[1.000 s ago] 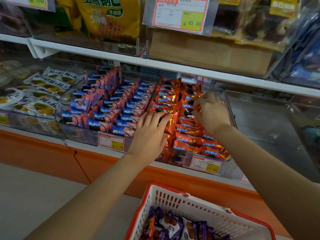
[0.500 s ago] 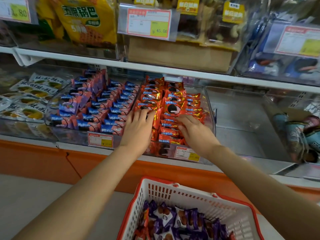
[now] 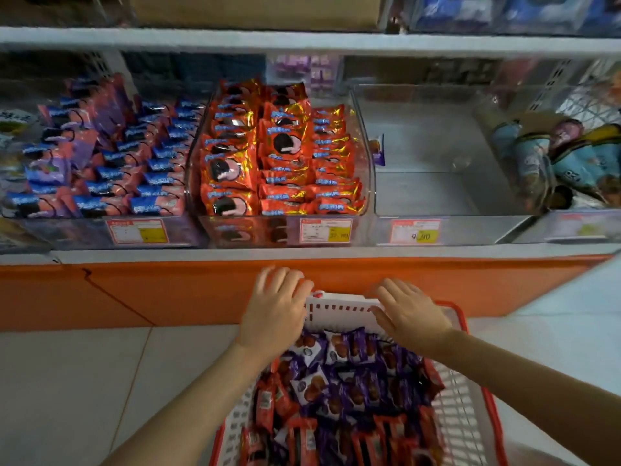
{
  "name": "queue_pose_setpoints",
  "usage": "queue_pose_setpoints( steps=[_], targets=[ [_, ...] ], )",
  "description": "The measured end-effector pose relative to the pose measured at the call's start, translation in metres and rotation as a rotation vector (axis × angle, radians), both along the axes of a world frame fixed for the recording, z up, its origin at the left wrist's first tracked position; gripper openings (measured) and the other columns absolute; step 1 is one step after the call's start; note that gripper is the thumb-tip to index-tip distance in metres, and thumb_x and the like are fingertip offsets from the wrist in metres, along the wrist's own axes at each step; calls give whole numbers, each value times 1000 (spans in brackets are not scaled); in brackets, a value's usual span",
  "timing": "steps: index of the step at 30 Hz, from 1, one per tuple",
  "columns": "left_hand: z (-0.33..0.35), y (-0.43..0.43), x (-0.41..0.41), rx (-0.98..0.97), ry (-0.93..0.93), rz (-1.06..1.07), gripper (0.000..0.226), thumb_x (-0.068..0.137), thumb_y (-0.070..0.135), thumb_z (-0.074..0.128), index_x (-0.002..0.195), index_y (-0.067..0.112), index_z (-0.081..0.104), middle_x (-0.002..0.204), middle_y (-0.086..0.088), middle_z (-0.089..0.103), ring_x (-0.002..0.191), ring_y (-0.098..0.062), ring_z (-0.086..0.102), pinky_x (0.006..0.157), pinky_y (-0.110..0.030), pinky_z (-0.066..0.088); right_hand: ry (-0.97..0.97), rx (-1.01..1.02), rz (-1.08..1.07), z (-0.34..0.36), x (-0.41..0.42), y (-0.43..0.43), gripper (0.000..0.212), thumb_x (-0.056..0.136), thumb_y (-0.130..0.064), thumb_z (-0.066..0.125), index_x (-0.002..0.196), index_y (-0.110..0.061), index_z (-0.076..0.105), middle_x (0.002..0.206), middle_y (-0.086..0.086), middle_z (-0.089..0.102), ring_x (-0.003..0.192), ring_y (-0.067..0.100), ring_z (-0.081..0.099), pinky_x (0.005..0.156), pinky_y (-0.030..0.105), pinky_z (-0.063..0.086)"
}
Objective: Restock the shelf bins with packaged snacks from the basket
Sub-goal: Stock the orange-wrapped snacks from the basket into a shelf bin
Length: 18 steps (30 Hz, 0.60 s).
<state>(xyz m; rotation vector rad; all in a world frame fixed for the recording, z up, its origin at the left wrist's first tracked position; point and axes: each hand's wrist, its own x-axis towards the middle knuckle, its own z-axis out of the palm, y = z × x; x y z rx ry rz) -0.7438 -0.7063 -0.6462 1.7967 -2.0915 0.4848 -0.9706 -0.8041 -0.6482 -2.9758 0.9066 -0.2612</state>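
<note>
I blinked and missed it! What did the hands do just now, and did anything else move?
The left hand and right hand left the bin of orange cookie packets and dropped back to the red-and-white basket. Both are now spread open over its far rim, holding nothing. The packets in that bin lie as before.

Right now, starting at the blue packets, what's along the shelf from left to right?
Blue and purple packets → orange-red packets → a nearly empty clear bin holding one purple packet → cone-shaped packets.
</note>
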Motion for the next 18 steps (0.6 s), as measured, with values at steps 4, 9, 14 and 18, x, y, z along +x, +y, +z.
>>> queue_pose_setpoints(
  steps=[4, 9, 14, 18],
  targets=[
    [-48, 12, -21, 255, -9, -67, 30, 67, 13, 77, 96, 12, 69, 96, -6, 67, 91, -25, 64, 87, -43, 51, 110, 163, -33, -53, -30, 19, 20, 88, -27, 45, 103, -22, 56, 97, -3, 63, 91, 14, 60, 76, 30, 56],
    [-102, 41, -42, 628, 13, -171, 37, 67, 11, 73, 103, 13, 67, 104, -5, 65, 97, -24, 62, 89, -40, 50, 395, 469, 17, -98, -51, 52, 37, 100, -17, 37, 137, -13, 40, 135, 4, 44, 122, 21, 44, 100, 30, 36],
    [-137, 78, -42, 1017, 183, -193, 48, 95, 5, 39, 141, 17, 39, 145, -1, 37, 135, -20, 29, 111, -32, 21, 560, 671, 11, -130, -56, 72, 46, 101, -30, 38, 145, -18, 31, 148, 2, 35, 132, 20, 35, 110, 31, 28],
    [-150, 95, -28, 1179, 294, -168, 53, 98, 9, 38, 149, 22, 29, 152, 5, 27, 140, -13, 21, 115, -29, 14, 556, 839, -87, -144, -56, 87, 51, 96, -38, 51, 143, -27, 35, 146, -2, 39, 132, 18, 37, 109, 31, 30]
  ],
)
